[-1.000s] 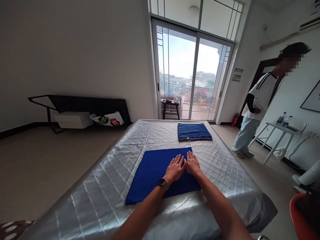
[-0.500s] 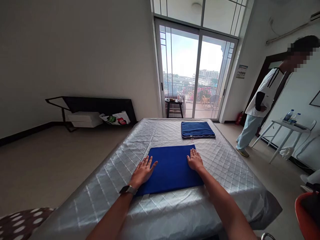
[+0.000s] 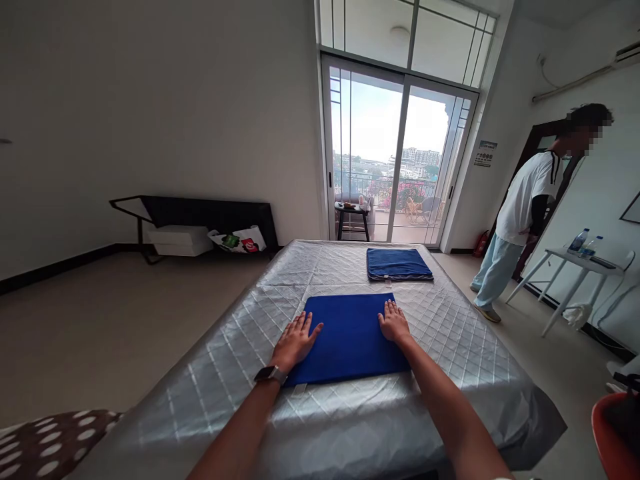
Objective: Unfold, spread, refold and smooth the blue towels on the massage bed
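Note:
A flat blue rectangle of fabric (image 3: 350, 340), its kind not clear, lies on a table with a silver quilted cover (image 3: 240, 393). My left hand (image 3: 295, 343) rests flat on its left edge with fingers spread; a watch (image 3: 271, 375) is on that wrist. On the right edge my right hand (image 3: 394, 322) lies flat, fingers stretched out. A small white tag (image 3: 300, 389) sticks out at the near left edge. Farther back is a folded darker blue cloth stack (image 3: 399, 264), apart from both hands.
Another person (image 3: 520, 200) stands at the right, by a small white table (image 3: 583, 257) with bottles. A red chair (image 3: 613, 433) is at the near right. Brown polka-dot fabric (image 3: 55, 440) shows at the lower left. Behind are a black bench (image 3: 210, 217) and glass doors (image 3: 370, 153).
The view has shifted slightly, so everything sits a little lower and to the right. Both hands stay flat on the blue fabric. The other person leans farther forward.

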### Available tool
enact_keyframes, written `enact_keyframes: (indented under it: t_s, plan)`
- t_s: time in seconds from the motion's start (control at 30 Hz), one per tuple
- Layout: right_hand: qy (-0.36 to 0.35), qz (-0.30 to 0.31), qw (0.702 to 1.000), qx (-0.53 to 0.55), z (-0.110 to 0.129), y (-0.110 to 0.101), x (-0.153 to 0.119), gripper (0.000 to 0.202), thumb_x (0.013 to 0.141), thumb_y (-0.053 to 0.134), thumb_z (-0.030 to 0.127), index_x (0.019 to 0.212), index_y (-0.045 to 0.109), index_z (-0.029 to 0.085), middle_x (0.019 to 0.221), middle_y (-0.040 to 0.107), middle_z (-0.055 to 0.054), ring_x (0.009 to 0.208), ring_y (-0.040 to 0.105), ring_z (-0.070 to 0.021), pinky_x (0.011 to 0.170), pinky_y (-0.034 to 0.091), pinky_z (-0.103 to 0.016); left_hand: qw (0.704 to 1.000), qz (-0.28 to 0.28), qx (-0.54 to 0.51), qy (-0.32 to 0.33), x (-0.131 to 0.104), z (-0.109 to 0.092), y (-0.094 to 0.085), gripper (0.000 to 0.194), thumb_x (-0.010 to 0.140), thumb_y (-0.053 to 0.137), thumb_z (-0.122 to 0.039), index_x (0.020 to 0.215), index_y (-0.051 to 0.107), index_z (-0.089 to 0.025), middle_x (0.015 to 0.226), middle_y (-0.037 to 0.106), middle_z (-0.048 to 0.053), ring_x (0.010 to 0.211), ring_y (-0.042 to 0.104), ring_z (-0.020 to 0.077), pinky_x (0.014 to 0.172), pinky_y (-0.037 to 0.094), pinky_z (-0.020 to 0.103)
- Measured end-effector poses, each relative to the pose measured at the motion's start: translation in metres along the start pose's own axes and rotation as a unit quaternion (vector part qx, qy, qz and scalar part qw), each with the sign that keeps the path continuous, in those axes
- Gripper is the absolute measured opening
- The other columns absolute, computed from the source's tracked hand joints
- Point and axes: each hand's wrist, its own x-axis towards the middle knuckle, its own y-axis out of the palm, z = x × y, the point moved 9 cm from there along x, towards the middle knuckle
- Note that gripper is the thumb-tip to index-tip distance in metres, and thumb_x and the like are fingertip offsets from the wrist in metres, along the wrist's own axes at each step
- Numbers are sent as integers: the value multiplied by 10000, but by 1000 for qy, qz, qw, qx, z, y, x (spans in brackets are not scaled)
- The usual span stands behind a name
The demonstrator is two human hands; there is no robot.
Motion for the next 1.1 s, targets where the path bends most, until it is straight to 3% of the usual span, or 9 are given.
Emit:
enact_keyframes:
  t_s: [0.13, 0.43, 0.67, 0.8, 1.1]
  plan:
    - [0, 1, 1000, 0, 1, -1, -1, 657, 1030, 227, 401, 1585, 205, 50, 1648, 182, -129, 1541, 105, -180, 1229, 94, -347, 1000, -21, -5, -3, 0, -1, -5, 790, 976, 174, -621, 1532, 374, -96, 1601, 341, 161, 1481, 333, 284, 1213, 254, 462]
    - [3, 4, 1000, 4, 1, -2, -3, 656, 1029, 232, 400, 1584, 212, 51, 1650, 164, -127, 1541, 109, -187, 1228, 89, -345, 1000, -13, -3, -8, 1, 1, 0, 774, 977, 194, -589, 1545, 335, -83, 1617, 298, 166, 1495, 299, 289, 1216, 240, 472]
    - [-8, -32, 999, -6, 6, -9, -5, 632, 1022, 268, 357, 1579, 237, 61, 1631, 217, -135, 1536, 143, -209, 1229, 105, -374, 1000, -25, -4, -5, 4, 3, 4, 792, 968, 191, -606, 1537, 353, -78, 1608, 318, 177, 1487, 317, 294, 1204, 256, 474]
    - [-13, -57, 998, -12, 10, -14, -26, 610, 1024, 249, 317, 1574, 254, 54, 1629, 216, -140, 1532, 165, -217, 1231, 95, -383, 1000, -31, -1, 3, 5, 3, 5, 794, 969, 177, -602, 1534, 357, -74, 1602, 324, 184, 1478, 336, 298, 1196, 268, 485]
    - [-37, -11, 999, 9, 2, 9, -87, 680, 1025, 252, 440, 1579, 227, 45, 1635, 190, -132, 1536, 149, -218, 1236, 112, -381, 1000, -23, 7, 4, 1, 2, 4, 776, 970, 202, -566, 1539, 335, -55, 1610, 301, 186, 1486, 321, 290, 1210, 240, 474]
